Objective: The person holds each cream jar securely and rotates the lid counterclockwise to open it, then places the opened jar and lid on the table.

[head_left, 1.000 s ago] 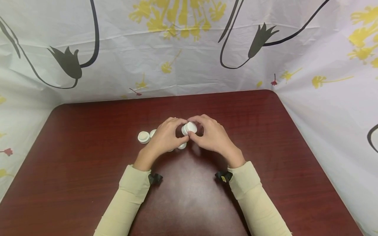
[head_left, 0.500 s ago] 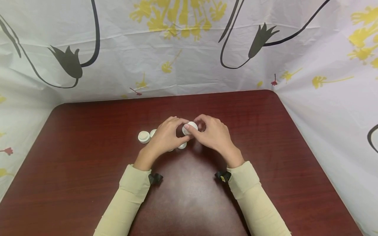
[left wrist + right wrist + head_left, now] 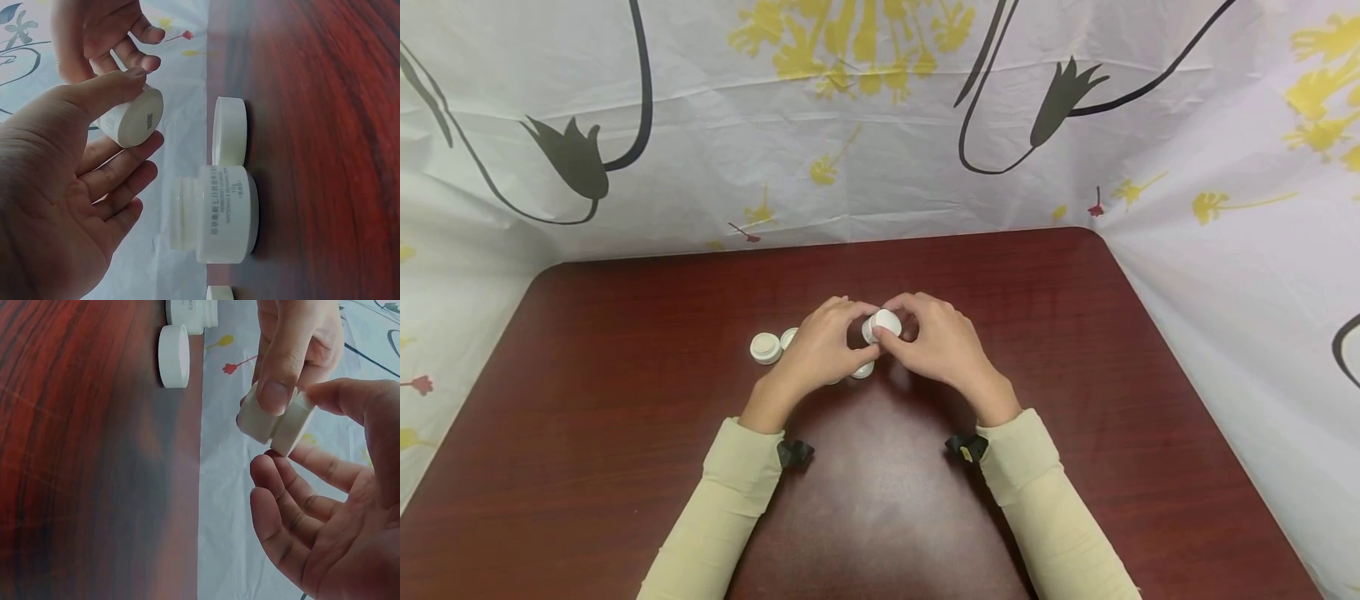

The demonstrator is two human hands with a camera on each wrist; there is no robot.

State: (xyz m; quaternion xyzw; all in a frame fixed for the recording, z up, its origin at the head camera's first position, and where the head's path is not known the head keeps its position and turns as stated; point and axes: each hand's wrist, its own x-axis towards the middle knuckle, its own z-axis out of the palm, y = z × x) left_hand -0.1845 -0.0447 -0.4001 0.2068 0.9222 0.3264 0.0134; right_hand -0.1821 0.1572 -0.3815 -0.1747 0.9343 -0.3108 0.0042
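My left hand (image 3: 820,346) grips a small white cosmetic jar (image 3: 252,422) between thumb and fingers, a little above the table. With thumb and fingers my right hand (image 3: 943,346) pinches the jar's white lid (image 3: 295,425) by its rim. In the right wrist view the lid sits at the jar's mouth, with a narrow groove between the two. The jar's printed base faces the left wrist camera. Below my left hand, an uncapped jar (image 3: 225,215) stands upright on the table, and a loose lid (image 3: 231,131) lies beside it.
Left of my left hand, another uncapped white jar (image 3: 765,349) stands on the dark red wooden table (image 3: 625,433). A further white round piece (image 3: 787,337) is partly hidden behind that hand. A white flowered cloth (image 3: 880,167) hangs behind the table.
My right thumb swept across the lid's top half a second ago and is now back at its near edge. The right fingers shifted on the rim; my left hand stays put.
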